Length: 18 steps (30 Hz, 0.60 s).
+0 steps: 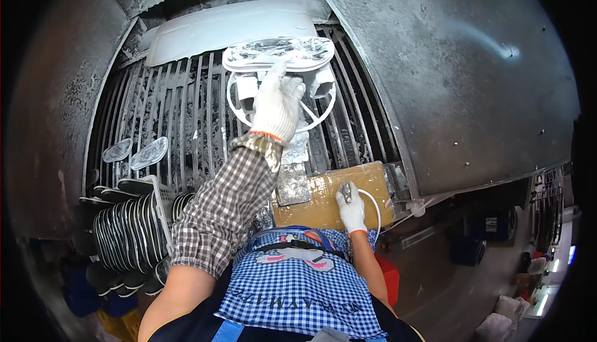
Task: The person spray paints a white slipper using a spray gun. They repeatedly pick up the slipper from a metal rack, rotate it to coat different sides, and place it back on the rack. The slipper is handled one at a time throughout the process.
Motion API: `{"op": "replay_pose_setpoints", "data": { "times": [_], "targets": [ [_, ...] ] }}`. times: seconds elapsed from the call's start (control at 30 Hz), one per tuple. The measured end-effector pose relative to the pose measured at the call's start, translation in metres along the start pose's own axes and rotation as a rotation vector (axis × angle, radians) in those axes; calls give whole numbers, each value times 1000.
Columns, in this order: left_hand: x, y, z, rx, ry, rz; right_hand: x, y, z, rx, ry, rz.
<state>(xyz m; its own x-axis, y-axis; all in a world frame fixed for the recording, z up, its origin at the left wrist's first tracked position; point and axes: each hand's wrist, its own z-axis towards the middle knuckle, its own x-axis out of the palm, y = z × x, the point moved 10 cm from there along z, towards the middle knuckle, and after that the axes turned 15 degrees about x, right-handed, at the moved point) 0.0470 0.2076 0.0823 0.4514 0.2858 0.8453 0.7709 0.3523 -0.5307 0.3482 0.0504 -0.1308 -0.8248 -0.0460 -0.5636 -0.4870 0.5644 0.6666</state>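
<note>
My left hand (277,107), in a white knit glove, reaches forward to a white-coated stand with a round wire ring (328,113). Its fingers are closed at the near edge of a white-rimmed oval piece (280,52) on top of the stand. Dark and white streaks cover that piece's upper face. Close to my body, my gloved right hand (352,210) is wrapped round a small metal spray gun (346,191), mostly hidden by the glove. A white hose (377,208) curves away beside it. Brown cardboard (317,194) lies under this hand.
Two oval pieces (149,153) lie on the slatted metal grate (186,118) at left. A white rack (163,202) of dark flat ovals stands nearer. Metal walls (460,80) flank the grate; a pale sheet (230,28) lies at its back. Blue bins (467,250) stand at right.
</note>
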Motion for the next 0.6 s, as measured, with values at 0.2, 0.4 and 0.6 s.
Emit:
{"op": "replay_pose_setpoints", "data": {
  "times": [0.2, 0.4, 0.6],
  "targets": [
    [10, -20, 29, 328, 250, 647, -35, 72, -32, -203, -40, -362],
    [15, -14, 41, 464, 574, 983, -143, 272, -203, -1158, 93, 249],
    [18, -11, 40, -111, 178, -106, -141, 320, -310, -1568, 157, 121]
  ]
}}
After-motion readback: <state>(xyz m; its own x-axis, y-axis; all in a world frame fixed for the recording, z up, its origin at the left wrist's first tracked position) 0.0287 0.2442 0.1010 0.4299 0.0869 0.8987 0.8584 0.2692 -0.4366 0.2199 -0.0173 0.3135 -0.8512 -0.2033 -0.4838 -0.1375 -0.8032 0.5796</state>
